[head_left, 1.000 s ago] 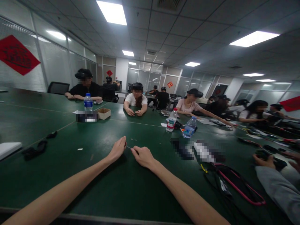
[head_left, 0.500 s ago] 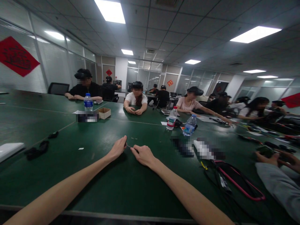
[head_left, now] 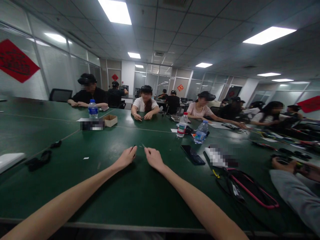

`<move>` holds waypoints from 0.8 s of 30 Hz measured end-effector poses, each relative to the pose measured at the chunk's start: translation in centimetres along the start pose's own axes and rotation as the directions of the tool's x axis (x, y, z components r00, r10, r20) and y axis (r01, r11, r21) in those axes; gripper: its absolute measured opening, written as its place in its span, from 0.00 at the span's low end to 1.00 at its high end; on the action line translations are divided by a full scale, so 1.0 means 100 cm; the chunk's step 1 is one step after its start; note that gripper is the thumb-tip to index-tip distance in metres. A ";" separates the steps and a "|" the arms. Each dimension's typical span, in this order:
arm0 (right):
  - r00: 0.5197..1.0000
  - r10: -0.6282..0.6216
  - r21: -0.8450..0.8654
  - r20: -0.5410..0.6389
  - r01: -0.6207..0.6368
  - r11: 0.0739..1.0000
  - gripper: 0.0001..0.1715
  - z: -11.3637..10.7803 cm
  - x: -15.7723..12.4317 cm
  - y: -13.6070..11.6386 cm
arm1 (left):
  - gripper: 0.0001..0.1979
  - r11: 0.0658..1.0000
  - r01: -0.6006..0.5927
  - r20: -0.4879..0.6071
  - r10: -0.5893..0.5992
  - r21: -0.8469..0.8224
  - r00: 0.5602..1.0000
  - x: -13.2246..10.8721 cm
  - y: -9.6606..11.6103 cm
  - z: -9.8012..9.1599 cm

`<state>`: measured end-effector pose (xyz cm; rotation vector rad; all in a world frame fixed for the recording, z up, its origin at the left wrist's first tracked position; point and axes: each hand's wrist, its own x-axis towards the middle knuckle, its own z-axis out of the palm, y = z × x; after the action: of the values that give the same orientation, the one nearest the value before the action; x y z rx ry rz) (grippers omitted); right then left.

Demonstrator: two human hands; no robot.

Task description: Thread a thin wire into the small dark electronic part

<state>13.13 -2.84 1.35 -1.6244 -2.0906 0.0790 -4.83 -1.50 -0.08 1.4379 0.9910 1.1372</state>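
Observation:
My left hand (head_left: 128,156) is closed above the green table (head_left: 105,203), its fingers around a small dark thing (head_left: 135,146) that mostly hides behind them. My right hand (head_left: 154,158) is pinched shut a short way to the right. From its fingertips a thin, pale, pointed tool (head_left: 142,145) sticks up and to the left; its kind is too small to make out. A gap separates the two hands, and the tool's tip is apart from the left hand.
To the right lie a dark phone (head_left: 193,155), a pink-edged black pouch (head_left: 252,188) with cables, and two water bottles, one red-capped (head_left: 182,126). A small open box (head_left: 110,121) stands ahead left. A co-worker's grey sleeve (head_left: 292,196) reaches in at right; others sit around the table.
My hands have moved apart slightly, the right one to the right. The thin tool pointed at the thing in my left hand before; now it tilts upward, away from it.

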 end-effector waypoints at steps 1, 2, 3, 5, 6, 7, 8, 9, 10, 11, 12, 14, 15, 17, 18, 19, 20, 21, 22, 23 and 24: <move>0.999 0.052 0.010 0.001 -0.052 0.999 0.33 -0.002 0.004 0.005 | 0.23 1.000 0.002 0.028 -0.003 0.017 1.000 -0.002 0.001 0.001; 0.997 0.072 0.019 0.013 -0.072 0.997 0.32 -0.004 0.007 0.011 | 0.23 1.000 0.016 0.053 -0.017 0.019 0.998 -0.003 0.002 0.003; 0.998 0.062 0.021 0.034 -0.062 0.998 0.32 -0.007 0.009 0.015 | 0.24 0.999 0.038 0.072 -0.038 0.004 0.997 -0.004 0.003 0.003; 1.000 0.002 0.015 0.030 -0.002 1.000 0.32 -0.010 0.009 0.021 | 0.25 0.994 0.092 0.091 -0.087 -0.054 0.992 -0.003 0.003 0.004; 0.999 -0.024 0.008 0.026 0.023 1.000 0.32 -0.011 0.007 0.022 | 0.25 0.991 0.110 0.104 -0.101 -0.082 0.989 -0.003 0.003 0.004; 0.999 -0.042 -0.001 0.025 0.042 0.999 0.31 -0.012 0.005 0.021 | 0.25 0.987 0.119 0.117 -0.107 -0.105 0.987 -0.002 0.002 0.004; 0.998 -0.053 -0.012 0.026 0.053 0.999 0.31 -0.012 0.003 0.020 | 0.25 0.984 0.126 0.128 -0.110 -0.125 0.986 -0.001 0.002 0.003; 0.998 -0.059 -0.024 0.030 0.060 0.998 0.31 -0.012 0.001 0.018 | 0.26 0.980 0.136 0.136 -0.116 -0.144 0.984 0.000 0.001 0.003; 0.997 -0.062 -0.039 0.034 0.063 0.997 0.31 -0.012 -0.002 0.017 | 0.26 0.976 0.146 0.141 -0.123 -0.162 0.982 0.001 0.000 0.002; 0.997 -0.064 -0.056 0.035 0.066 0.996 0.30 -0.012 -0.004 0.015 | 0.26 0.972 0.154 0.146 -0.128 -0.177 0.981 0.001 -0.001 0.002; 0.997 -0.063 -0.075 0.037 0.066 0.995 0.30 -0.012 -0.005 0.013 | 0.26 0.969 0.159 0.150 -0.132 -0.190 0.980 0.002 -0.001 0.002; 0.998 -0.053 -0.120 0.044 0.058 0.991 0.30 -0.013 -0.008 0.010 | 0.26 0.962 0.168 0.162 -0.135 -0.216 0.978 0.002 -0.003 0.001; 0.998 -0.045 -0.146 0.050 0.052 0.988 0.31 -0.014 -0.009 0.009 | 0.26 0.958 0.173 0.166 -0.136 -0.230 0.977 0.003 -0.003 0.001; 0.997 -0.037 -0.201 0.066 0.049 0.978 0.32 -0.015 -0.011 0.007 | 0.25 0.949 0.188 0.171 -0.147 -0.254 0.974 0.004 -0.004 0.001; 0.996 -0.040 -0.222 0.075 0.055 0.974 0.32 -0.016 -0.012 0.006 | 0.25 0.946 0.194 0.170 -0.152 -0.262 0.974 0.005 -0.005 0.001; 0.995 -0.048 -0.234 0.083 0.067 0.970 0.32 -0.017 -0.013 0.006 | 0.25 0.943 0.198 0.169 -0.157 -0.266 0.973 0.006 -0.005 0.001; 0.994 -0.061 -0.239 0.090 0.081 0.968 0.33 -0.017 -0.013 0.005 | 0.25 0.942 0.203 0.171 -0.161 -0.268 0.972 0.007 -0.006 0.001; 0.993 -0.076 -0.238 0.094 0.096 0.966 0.33 -0.018 -0.014 0.005 | 0.25 0.941 0.207 0.175 -0.164 -0.267 0.971 0.007 -0.006 0.000; 0.992 -0.086 -0.237 0.095 0.107 0.966 0.33 -0.018 -0.014 0.004 | 0.25 0.941 0.210 0.181 -0.165 -0.266 0.970 0.008 -0.007 0.000; 0.991 -0.092 -0.237 0.094 0.112 0.965 0.33 -0.018 -0.014 0.004 | 0.26 0.941 0.211 0.187 -0.165 -0.265 0.968 0.008 -0.007 0.000; 0.991 -0.094 -0.238 0.093 0.114 0.964 0.33 -0.018 -0.014 0.004 | 0.26 0.941 0.212 0.193 -0.164 -0.264 0.967 0.008 -0.007 -0.001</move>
<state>14.45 -4.45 2.29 -1.6695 -2.3200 -0.1556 -4.75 -0.64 -0.63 1.1614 0.7925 0.9553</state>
